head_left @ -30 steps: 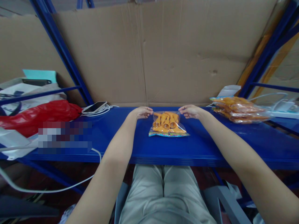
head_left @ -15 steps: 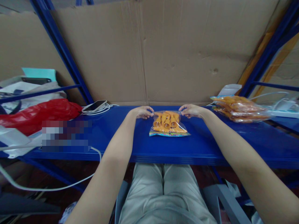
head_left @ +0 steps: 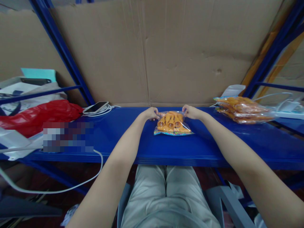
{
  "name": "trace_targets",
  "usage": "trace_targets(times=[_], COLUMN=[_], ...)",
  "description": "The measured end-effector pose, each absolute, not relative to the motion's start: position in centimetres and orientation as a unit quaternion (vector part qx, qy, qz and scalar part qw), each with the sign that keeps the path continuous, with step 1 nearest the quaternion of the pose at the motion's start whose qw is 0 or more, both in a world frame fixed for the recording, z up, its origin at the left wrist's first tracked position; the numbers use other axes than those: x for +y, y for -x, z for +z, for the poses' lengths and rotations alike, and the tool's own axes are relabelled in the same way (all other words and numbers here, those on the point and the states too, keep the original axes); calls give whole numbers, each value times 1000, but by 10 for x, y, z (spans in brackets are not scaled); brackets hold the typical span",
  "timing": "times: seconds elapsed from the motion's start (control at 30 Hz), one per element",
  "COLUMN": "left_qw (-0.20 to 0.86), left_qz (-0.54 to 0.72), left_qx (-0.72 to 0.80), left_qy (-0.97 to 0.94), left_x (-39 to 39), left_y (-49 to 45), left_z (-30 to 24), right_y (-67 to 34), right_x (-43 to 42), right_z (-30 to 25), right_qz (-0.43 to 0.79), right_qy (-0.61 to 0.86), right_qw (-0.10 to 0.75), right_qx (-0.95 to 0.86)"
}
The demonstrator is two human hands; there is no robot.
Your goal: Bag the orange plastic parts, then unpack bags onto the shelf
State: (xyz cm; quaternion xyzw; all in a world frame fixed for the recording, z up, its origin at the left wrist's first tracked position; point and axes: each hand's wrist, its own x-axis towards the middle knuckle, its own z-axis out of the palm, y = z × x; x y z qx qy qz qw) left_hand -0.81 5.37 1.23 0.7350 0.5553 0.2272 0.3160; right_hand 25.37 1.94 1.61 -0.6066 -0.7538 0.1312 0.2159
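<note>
Clear bag (head_left: 174, 134) of orange cones (head_left: 171, 120)

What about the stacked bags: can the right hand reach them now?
Probably yes: nothing visibly stands between the right hand and the stacked bags, though its fingers are at a corner of the single bag.

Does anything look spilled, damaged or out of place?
Nothing looks spilled, but the white cable droops untidily past the blue table's front edge, and the cardboard behind is dented. The held bag of orange pieces shows no obvious damage.
</note>
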Motion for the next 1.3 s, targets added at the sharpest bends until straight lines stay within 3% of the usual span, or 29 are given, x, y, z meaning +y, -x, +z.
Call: trace_targets(times=[0.33,0.53,0.63,0.93,1.13,1.3], left_qw=[113,92,79,-106,-117,-62], left_qz=[245,248,217,159,83,97], left_qx=[609,603,598,498,424,397], left_qy=[-745,-753,-767,-846,-894,-910], left_x=[47,52,50,26,31,46], left_y=[-17,-16,-16,-19,-19,-19], left_z=[1,-6,-4,12,14,15], right_y=[-250,-247,-245,-237,-231,-230], right_x=[27,27,22,6,-4,-5], right_z=[2,-4,-1,6,13,14], right_qz=[-17,-22,-35,-118,-147,-167], right_qy=[649,664,664,647,636,628], right_qw=[195,199,173,72,17,2], right_qx=[-735,-720,-727,-750,-757,-760])
